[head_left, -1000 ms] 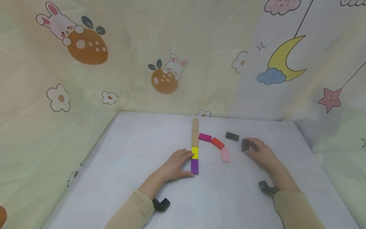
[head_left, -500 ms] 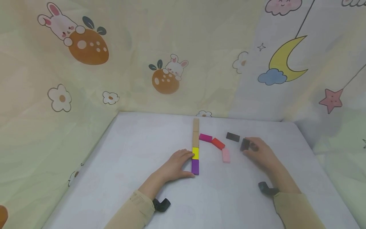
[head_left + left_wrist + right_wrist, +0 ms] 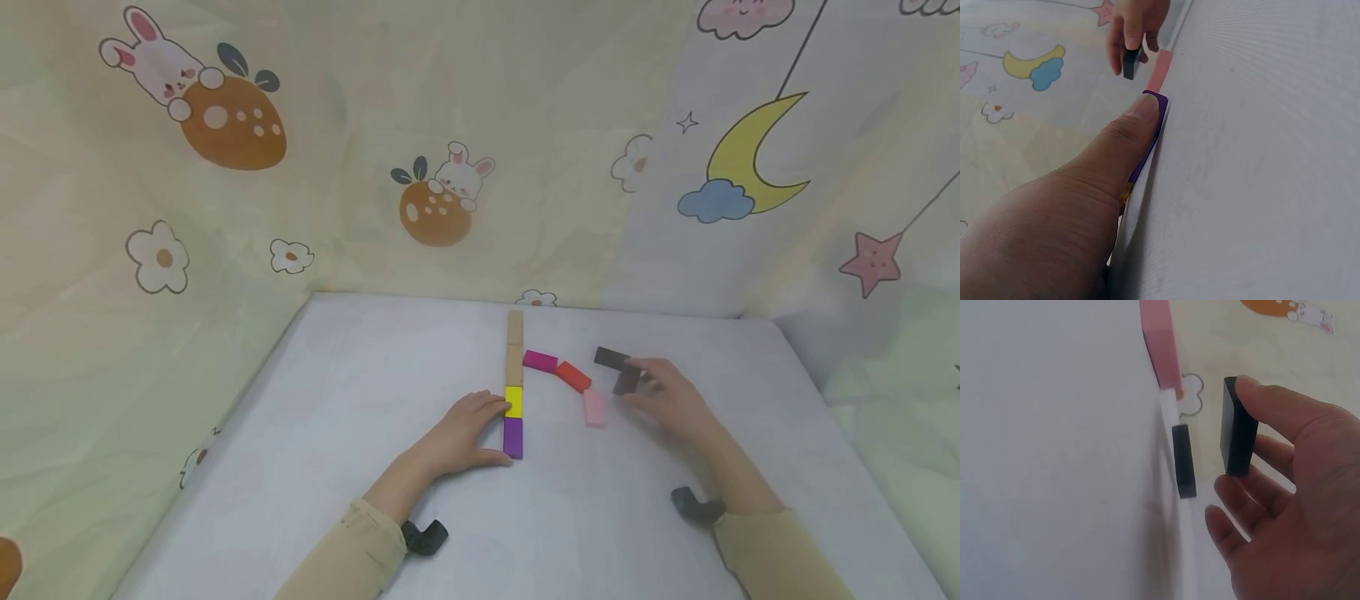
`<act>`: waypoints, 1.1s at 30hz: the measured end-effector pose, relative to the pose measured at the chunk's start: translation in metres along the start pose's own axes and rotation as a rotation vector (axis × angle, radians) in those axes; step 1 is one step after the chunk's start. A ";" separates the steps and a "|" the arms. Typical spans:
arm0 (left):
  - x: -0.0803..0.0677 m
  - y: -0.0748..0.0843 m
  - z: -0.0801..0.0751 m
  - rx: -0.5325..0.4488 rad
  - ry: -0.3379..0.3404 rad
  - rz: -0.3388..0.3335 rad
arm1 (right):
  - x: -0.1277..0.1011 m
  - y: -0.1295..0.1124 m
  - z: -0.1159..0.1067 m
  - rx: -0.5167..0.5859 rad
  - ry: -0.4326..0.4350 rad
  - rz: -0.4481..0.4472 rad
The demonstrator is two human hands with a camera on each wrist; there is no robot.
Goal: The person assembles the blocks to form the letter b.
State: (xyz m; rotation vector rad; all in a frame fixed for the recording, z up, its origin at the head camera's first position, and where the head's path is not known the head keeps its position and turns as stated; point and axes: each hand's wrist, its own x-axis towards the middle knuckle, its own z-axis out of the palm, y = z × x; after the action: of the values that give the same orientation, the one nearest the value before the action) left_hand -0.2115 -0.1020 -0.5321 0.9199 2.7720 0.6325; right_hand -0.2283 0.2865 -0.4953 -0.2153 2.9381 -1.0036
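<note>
My right hand pinches a black block between thumb and fingers, raised off the table in the right wrist view. A second black block lies just beyond it. My left hand rests beside a straight row of blocks, its thumb at the near end of the purple block and its fingertips on the yellow block. Two plain wooden blocks continue that row away from me. A magenta block, a red block and a pink block curve off to the right.
Everything lies on a white table. A printed cloth backdrop rises along its back and sides. Dark wrist-worn pieces stick out near both sleeves.
My right hand has carried the black block to the left, close to the other black block and the pink one, tilting it on the way. My left hand stays put.
</note>
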 end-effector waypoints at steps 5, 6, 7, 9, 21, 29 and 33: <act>0.000 0.001 -0.001 0.000 -0.001 0.004 | -0.006 -0.014 0.003 0.003 -0.019 0.038; 0.000 0.001 -0.001 0.000 0.000 0.005 | -0.007 -0.015 0.004 -0.005 -0.016 0.038; 0.000 0.001 -0.001 -0.001 0.000 0.006 | -0.008 -0.016 0.005 -0.008 -0.014 0.033; 0.000 0.001 -0.001 -0.003 0.001 0.005 | -0.010 -0.018 0.007 -0.022 -0.009 0.017; 0.000 0.000 -0.001 0.007 0.006 0.006 | -0.028 -0.033 0.020 -0.009 -0.004 -0.011; 0.000 0.001 -0.001 0.004 0.001 -0.002 | -0.044 -0.046 0.033 0.001 -0.008 0.040; 0.000 0.002 -0.002 0.003 0.001 0.000 | -0.052 -0.054 0.042 0.014 -0.028 0.083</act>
State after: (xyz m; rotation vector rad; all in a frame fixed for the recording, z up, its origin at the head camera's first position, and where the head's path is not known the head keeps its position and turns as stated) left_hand -0.2107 -0.1015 -0.5300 0.9201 2.7747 0.6291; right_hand -0.1670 0.2266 -0.4963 -0.1044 2.8878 -1.0014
